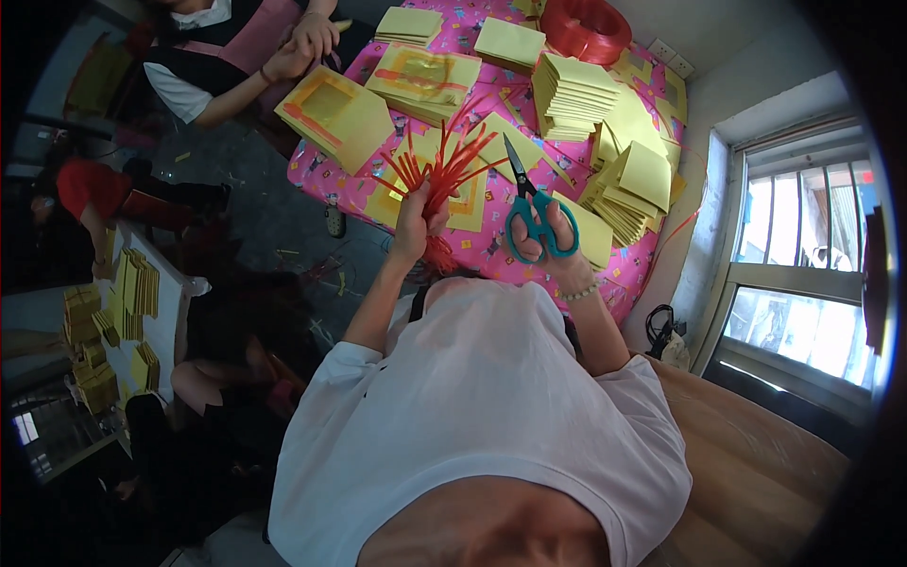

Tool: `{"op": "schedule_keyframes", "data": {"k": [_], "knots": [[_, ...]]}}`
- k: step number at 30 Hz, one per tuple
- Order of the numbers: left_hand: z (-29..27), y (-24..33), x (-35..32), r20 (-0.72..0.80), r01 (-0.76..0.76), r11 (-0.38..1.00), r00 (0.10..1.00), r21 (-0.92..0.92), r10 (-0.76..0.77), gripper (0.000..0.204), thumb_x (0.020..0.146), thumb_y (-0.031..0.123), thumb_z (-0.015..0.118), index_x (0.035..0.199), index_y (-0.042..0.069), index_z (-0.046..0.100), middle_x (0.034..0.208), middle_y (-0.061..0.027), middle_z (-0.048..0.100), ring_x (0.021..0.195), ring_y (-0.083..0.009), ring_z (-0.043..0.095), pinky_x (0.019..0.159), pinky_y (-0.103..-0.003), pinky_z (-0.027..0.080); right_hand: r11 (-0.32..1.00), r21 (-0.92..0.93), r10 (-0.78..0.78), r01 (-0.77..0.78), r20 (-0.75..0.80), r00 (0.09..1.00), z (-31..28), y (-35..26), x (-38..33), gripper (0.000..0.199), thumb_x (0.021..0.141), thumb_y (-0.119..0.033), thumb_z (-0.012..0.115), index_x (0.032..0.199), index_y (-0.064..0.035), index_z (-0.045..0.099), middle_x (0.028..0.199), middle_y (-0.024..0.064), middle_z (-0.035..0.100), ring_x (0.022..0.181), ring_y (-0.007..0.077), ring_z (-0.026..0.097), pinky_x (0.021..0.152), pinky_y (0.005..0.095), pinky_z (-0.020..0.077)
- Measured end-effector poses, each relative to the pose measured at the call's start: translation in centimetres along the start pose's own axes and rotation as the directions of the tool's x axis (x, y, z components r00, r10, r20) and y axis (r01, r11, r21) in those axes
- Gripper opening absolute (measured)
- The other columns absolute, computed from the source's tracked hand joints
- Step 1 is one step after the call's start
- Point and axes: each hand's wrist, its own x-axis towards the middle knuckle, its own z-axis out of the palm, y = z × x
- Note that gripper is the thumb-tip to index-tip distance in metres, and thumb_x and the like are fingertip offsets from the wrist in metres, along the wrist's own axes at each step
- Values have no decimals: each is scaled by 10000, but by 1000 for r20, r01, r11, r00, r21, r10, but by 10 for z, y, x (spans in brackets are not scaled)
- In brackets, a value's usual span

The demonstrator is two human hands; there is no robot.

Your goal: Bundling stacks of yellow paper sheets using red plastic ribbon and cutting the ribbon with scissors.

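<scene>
In my left hand is a bundle of thin red plastic strips, gripped around its middle. The strips fan out above the fist, and a shorter red end hangs below it. My right hand has its fingers through the teal handles of a pair of scissors. The dark blades point up and away, just to the right of the strips. Beneath both hands lie yellow paper sheets on a table with a pink patterned cover.
Stacks of yellow paper crowd the table's right side, with a red coil of plastic strapping at the back. Across the far left, another person's hands meet. A barred window is at right. Further left, a white table bears more yellow bundles.
</scene>
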Motion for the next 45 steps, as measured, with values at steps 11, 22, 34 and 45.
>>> {"op": "schedule_keyframes", "data": {"k": [11,22,34,45], "knots": [[10,6,2,-246,90,984,968,154,-50,166,895,202,435,976,95,532,616,57,466,461,-23,366,424,-168,286,998,-1,-70,70,99,993,-4,0,-6,603,833,-612,430,824,-17,530,577,2,445,479,80,396,445,215,316],[2,-11,13,-195,-83,884,962,460,191,292,903,237,395,855,17,580,535,27,431,478,-50,382,433,-239,279,925,-295,291,-238,151,945,31,-6,10,597,865,-620,325,900,-41,464,771,29,439,656,116,412,606,237,320],[5,1,12,-199,-20,903,973,429,116,290,905,244,393,890,26,586,577,44,452,504,-23,378,447,-197,300,928,-266,305,-262,136,943,25,1,19,592,865,-618,332,871,-43,473,766,30,450,626,108,407,562,238,310],[9,-5,9,-166,22,903,985,430,55,304,912,270,399,835,23,558,604,35,468,542,-31,407,470,-208,334,950,-208,243,-231,31,970,34,0,23,578,862,-620,344,888,-60,486,720,7,454,643,88,425,574,209,325]]}}
